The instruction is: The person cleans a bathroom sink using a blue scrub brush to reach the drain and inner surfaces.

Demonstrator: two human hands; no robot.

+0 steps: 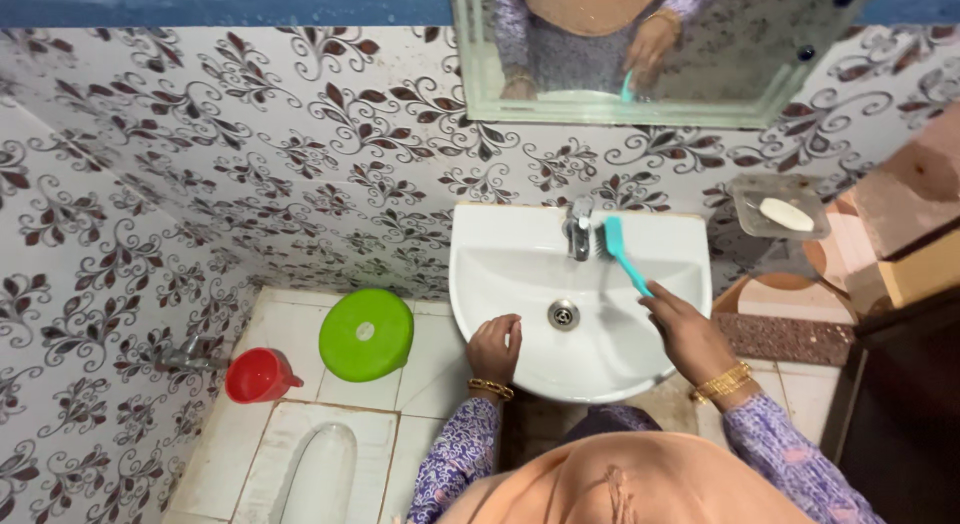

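Floral-patterned tiles [250,154] cover the walls; a mirror [740,74] hangs above, and a pale tiled floor [290,324] holds a squat toilet [320,474].

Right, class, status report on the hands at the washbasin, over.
Left hand resting on washbasin front rim. Right hand gripping teal brush, bristles at the tap. Nothing in the way at the basin.

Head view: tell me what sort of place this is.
Most likely a small home bathroom. A white wash basin with a tap is fixed to the patterned wall under a mirror, and a squat toilet is set into the tiled floor.
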